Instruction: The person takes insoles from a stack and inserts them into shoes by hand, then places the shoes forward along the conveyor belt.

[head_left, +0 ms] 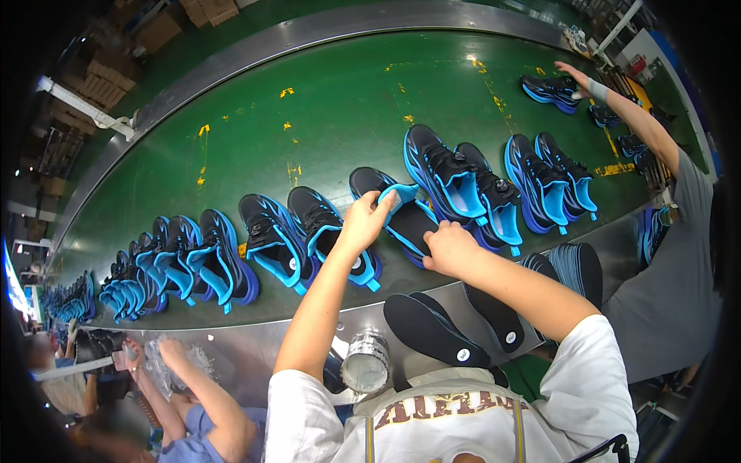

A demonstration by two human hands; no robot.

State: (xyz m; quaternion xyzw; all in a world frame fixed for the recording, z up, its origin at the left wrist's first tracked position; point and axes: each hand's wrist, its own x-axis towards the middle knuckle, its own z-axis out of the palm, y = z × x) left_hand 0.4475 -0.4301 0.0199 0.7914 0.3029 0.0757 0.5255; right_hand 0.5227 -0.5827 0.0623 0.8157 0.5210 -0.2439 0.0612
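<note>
A black sneaker with light-blue lining (pixel 369 181) lies on the green belt in front of me. My left hand (pixel 363 224) pinches the light-blue tongue or collar edge, pulling it up. At the heel end, my right hand (pixel 451 248) is closed at the rim of a flat black piece (pixel 411 229), which looks like an insole partly inside the opening. Exactly what its fingers grip is partly hidden. On the left stands a matching pair of sneakers (pixel 274 231); on the right, another sneaker (pixel 440 174) leans close to my right hand.
Black insoles (pixel 432 328) with round white stickers lie on the metal ledge (pixel 347 316), near stacked insoles (pixel 579 270) and a silvery round container (pixel 365 363). Sneaker pairs line the belt (pixel 239 147). A co-worker's hand (pixel 573 76) reaches toward a far-right sneaker (pixel 549 91); another person (pixel 208 417) sits lower left.
</note>
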